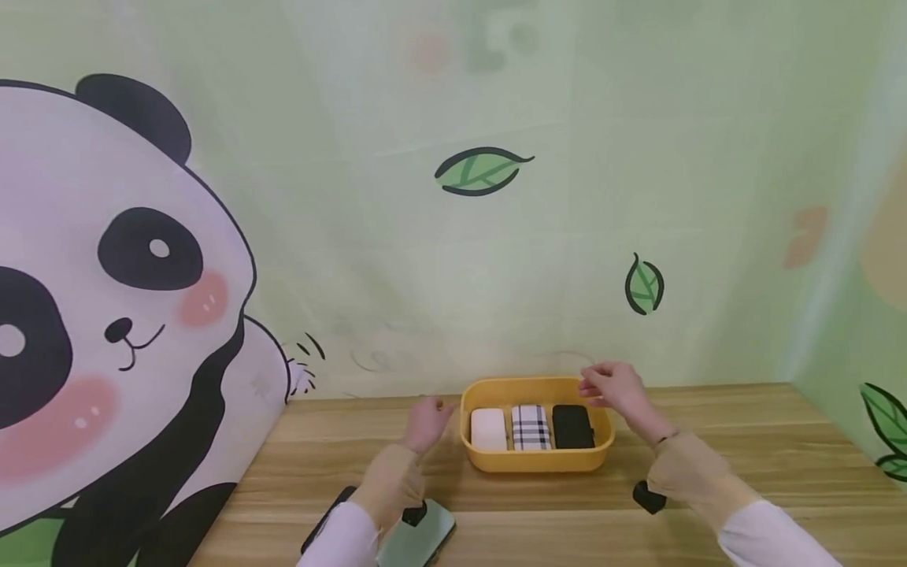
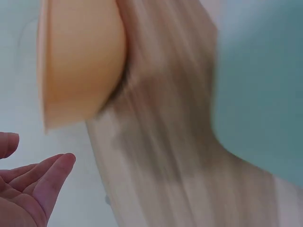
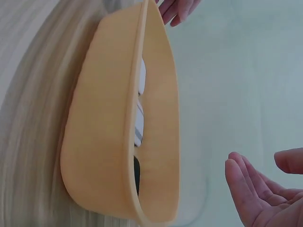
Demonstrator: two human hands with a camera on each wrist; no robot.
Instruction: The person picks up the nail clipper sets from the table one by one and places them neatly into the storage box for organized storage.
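A yellow bin [image 1: 537, 461] with rounded corners stands on the wooden table. Side by side in it lie a white folded bundle [image 1: 489, 430], a black-and-white checked bundle [image 1: 531, 428] and a black bundle [image 1: 573, 427]. Just left of the bin is my left hand [image 1: 427, 423], fingers relaxed and apart from the wall, as the left wrist view shows. Above the bin's right back corner hovers my right hand [image 1: 615, 386]; in the right wrist view its thumb and fingers are parted with nothing between them.
A pale green phone-like slab [image 1: 418, 535] lies on the wooden table [image 1: 737, 449] under my left forearm. A dark-edged flat object [image 1: 327, 520] is partly hidden by the left sleeve. Behind the table hangs a green backdrop [image 1: 368, 236] printed with a panda and leaves.
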